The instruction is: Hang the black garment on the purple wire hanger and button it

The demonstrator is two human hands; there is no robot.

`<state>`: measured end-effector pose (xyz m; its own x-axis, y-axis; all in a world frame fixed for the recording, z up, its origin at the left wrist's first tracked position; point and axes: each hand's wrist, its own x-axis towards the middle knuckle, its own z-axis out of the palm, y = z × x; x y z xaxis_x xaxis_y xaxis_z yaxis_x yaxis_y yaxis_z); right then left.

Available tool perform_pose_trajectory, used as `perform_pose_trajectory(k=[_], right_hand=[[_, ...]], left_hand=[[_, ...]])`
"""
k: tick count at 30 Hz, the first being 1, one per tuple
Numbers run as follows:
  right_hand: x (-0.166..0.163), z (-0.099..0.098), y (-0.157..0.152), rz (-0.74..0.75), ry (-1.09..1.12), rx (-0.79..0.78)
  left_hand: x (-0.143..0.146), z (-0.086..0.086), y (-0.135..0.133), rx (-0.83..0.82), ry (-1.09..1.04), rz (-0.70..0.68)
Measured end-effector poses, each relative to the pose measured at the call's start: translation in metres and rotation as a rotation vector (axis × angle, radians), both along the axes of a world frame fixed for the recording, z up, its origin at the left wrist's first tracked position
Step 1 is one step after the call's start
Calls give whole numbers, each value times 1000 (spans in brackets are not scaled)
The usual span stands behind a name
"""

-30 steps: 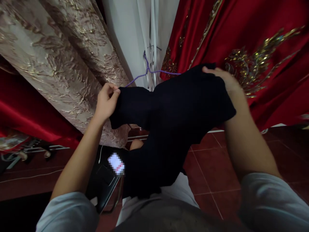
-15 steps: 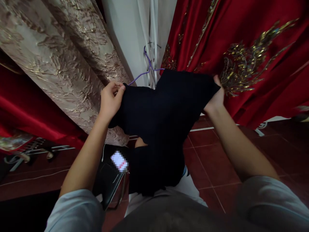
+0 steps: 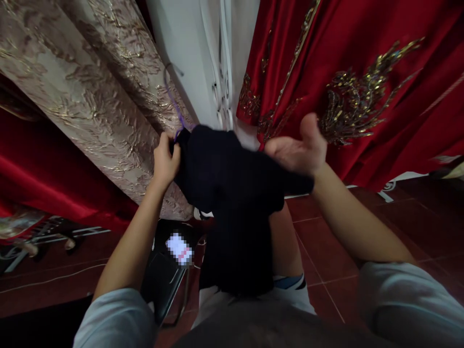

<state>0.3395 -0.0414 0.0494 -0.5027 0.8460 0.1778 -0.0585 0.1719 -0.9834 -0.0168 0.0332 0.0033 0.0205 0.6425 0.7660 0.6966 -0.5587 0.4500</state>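
Note:
A black shirt [image 3: 232,174] hangs in front of me, bunched and partly blurred, its lower part reaching down to my lap. My left hand [image 3: 166,159] is closed on its upper left corner, close to the purple hanger [image 3: 177,108]. The hanger's hook points up in front of the patterned fabric; its lower part is hidden by the shirt and my fingers. On the other side, my right hand [image 3: 300,147] is open, thumb and fingers apart, just above a sleeve that sticks out to the right. Whether the palm's edge touches this sleeve I cannot tell.
Beige embossed fabric [image 3: 119,106] hangs at left, and a red satin gown [image 3: 290,58] with gold beading at right. White metal rack bars [image 3: 221,58] stand between them. A lit phone [image 3: 179,249] lies on a black chair [image 3: 159,280] at lower left, above red floor tiles [image 3: 326,241].
The hanger has come away from the white rack bars and swung left with its hook up. My right hand has let go of the shirt's right side, which has dropped and folded inward.

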Motion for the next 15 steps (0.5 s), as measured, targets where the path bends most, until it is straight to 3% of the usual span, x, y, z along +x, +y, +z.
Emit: perform_pose_trajectory(k=[2, 3, 4, 7, 9, 12, 15], right_hand=[[-4, -16, -5, 274, -102, 32], [-6, -25, -4, 296, -173, 97], [-10, -34, -2, 236, -253, 196], [-21, -61, 11, -166, -475, 588], [-28, -77, 21, -341, -566, 789], [-39, -91, 30, -427, -585, 948], [-47, -91, 28, -535, -588, 945]], left_hand=[[6, -1, -7, -10, -66, -95], [12, -1, -13, -21, -96, -172], [21, 1, -19, -35, -125, -259], [60, 12, -44, -74, -208, -520], [89, 24, -61, -135, -268, -662], [121, 37, -75, -244, -332, -825], [128, 32, -69, -317, -384, -820]])
